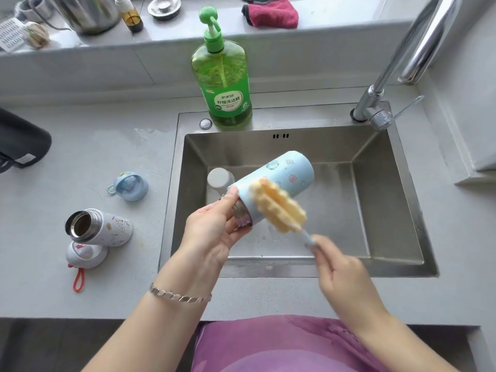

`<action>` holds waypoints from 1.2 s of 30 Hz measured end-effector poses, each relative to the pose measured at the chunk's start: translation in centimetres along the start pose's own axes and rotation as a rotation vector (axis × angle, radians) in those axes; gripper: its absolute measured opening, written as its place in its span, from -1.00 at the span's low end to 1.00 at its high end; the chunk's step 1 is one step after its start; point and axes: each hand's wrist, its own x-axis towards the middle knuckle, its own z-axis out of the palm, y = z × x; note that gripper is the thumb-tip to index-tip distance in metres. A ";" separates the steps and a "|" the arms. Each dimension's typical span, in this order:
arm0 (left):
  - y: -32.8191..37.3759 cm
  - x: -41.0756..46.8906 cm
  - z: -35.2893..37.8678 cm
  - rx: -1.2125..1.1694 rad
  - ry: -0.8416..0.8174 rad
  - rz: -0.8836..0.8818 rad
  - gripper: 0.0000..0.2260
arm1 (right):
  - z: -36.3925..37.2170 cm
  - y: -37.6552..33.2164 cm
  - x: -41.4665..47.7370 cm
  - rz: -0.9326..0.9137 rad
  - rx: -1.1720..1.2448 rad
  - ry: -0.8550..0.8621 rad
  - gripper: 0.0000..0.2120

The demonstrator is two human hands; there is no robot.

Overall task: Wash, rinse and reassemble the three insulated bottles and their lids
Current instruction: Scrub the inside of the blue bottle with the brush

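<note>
Over the steel sink, my left hand grips the threaded mouth end of a light blue insulated bottle, which lies tilted with its base pointing away. My right hand holds the handle of a yellow sponge brush, whose head lies against the bottle's outer wall near the mouth. A white bottle lies open on the counter to the left, with its white lid and red loop below it. A blue lid sits farther back. Another pale bottle stands in the sink behind my left hand.
A green dish soap pump bottle stands on the sink's back rim. The chrome faucet rises at the right. A red cloth, a metal pot and small items sit on the back ledge. A dark object lies at the left counter edge.
</note>
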 end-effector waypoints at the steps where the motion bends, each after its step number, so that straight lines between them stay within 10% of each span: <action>1: 0.0 -0.1 0.1 0.001 -0.003 0.000 -0.81 | -0.2 1.0 0.7 0.070 0.018 0.043 -0.84; 6: 0.1 -0.1 0.4 0.014 0.006 0.026 -0.78 | 0.6 -0.5 0.0 -0.104 -0.031 0.007 -0.87; 14: -0.6 -0.2 -1.5 0.286 0.002 0.173 -0.86 | -3.0 1.9 5.9 0.378 0.353 0.007 -0.90; 19: -0.2 -0.6 -2.5 0.411 -0.105 0.140 -0.86 | -3.6 0.5 5.2 0.336 0.683 -0.343 -0.52; 25: 0.5 -0.6 -2.3 0.493 -0.184 0.181 -0.84 | -2.4 0.7 4.4 0.377 0.771 -0.333 -0.36; 31: -0.4 -1.1 -2.7 0.872 -0.293 0.568 -0.78 | -3.5 -0.8 5.0 0.709 0.881 -0.425 -0.69; 36: -1.5 -1.3 -2.4 0.603 -0.239 0.534 -0.76 | -2.8 -1.5 5.8 0.636 0.713 -0.210 -0.68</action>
